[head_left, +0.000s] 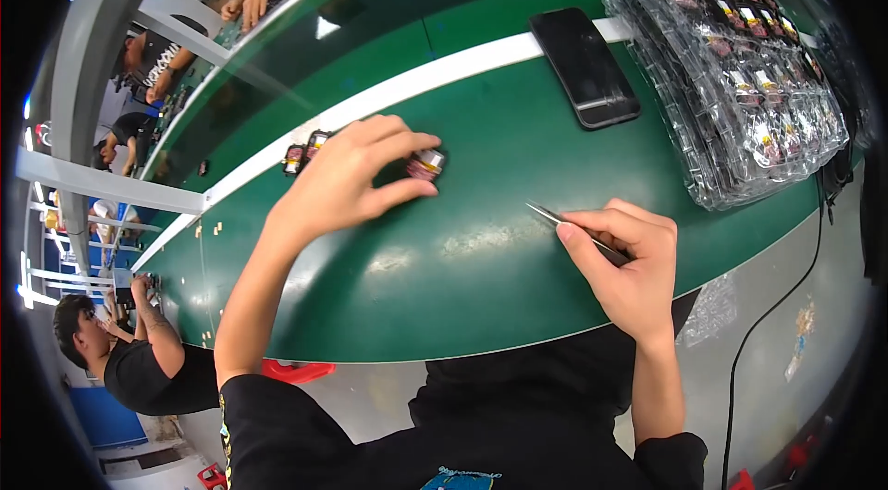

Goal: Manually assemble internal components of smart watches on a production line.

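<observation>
My left hand (356,171) reaches over the green bench. Its thumb and index fingertip pinch a small dark part (425,165) with a reddish, coil-like area and a white and yellow patch. Just beyond that wrist sit similar small parts (294,158), partly covered by the hand. A pair of metal tweezers (544,212) is gripped in my right hand (629,259), its tips pointing left toward the middle of the bench. The tweezers' tips touch nothing that I can see.
A black phone (585,69) lies beyond my right hand. Stacked clear plastic trays (731,74) holding many similar parts stand at the right. A white rail (407,81) crosses the green bench (416,305). A black cable (777,305) hangs at the right; co-workers are at the left.
</observation>
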{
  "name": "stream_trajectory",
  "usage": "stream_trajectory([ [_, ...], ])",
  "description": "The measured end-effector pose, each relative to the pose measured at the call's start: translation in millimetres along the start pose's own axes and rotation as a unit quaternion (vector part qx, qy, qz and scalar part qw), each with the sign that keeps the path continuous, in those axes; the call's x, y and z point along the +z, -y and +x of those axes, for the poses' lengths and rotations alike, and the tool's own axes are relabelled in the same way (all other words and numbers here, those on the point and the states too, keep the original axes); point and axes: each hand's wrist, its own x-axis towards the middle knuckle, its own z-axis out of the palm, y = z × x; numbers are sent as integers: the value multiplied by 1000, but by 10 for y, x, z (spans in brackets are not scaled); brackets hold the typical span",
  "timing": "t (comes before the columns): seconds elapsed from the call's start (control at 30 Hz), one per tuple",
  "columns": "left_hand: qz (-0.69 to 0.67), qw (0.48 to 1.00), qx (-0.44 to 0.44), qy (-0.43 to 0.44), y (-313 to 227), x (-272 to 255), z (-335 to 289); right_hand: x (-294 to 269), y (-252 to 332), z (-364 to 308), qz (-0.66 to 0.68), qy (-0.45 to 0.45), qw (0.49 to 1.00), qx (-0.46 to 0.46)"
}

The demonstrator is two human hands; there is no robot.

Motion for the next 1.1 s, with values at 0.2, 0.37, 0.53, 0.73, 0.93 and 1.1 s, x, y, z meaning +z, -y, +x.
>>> stream_trajectory([
  [0.2, 31, 998, 28, -52, -404, 332, 153, 18, -3, 10, 7, -12, 1000, 23],
  [0.37, -70, 995, 70, -5, -280, 387, 60, 7, -31, -4, 1, -8, 1000, 29],
  [0.53, -106, 992, 57, -29, -300, 504, 0, -2, -20, -20, 0, -10, 1000, 16],
  [0.73, -169, 985, 34, -10, -479, 550, -35, -28, -41, -1, 5, 48, 999, -15],
  [0.93, -154, 987, 32, 17, -455, 543, -11, 33, -29, 30, -50, 76, 995, -50],
  [1.1, -145, 988, 42, 17, -429, 558, -4, 98, -86, 44, -72, 75, 992, -76],
])
